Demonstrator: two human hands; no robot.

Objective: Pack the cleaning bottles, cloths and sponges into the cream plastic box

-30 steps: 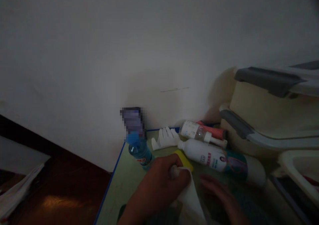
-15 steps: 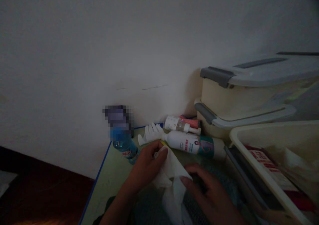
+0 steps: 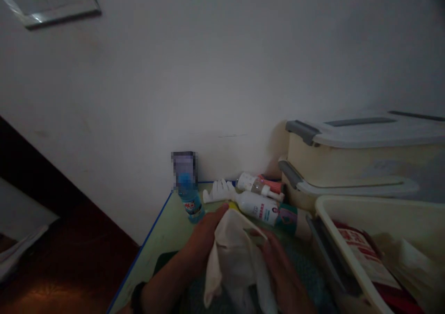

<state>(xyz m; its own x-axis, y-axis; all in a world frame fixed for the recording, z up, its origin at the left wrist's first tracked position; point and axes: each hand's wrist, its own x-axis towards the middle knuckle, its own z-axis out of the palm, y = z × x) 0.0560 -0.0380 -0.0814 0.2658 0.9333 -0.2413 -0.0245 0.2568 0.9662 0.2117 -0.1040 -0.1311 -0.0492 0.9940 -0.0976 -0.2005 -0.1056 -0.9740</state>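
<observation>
White material has spread between left fingers and right fingers.

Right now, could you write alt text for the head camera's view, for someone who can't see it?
A limp white item is held between a person's left hand and right hand above a green table. Beyond them are a blue-capped bottle, a white glove and a white bottle on its side. An open pale bin stands at right.

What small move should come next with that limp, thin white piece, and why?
Perhaps ease the bare right hand outward, spreading the white piece: a gap shows under its edge there, folds hang below, and the bare left hand holds its other side.
</observation>
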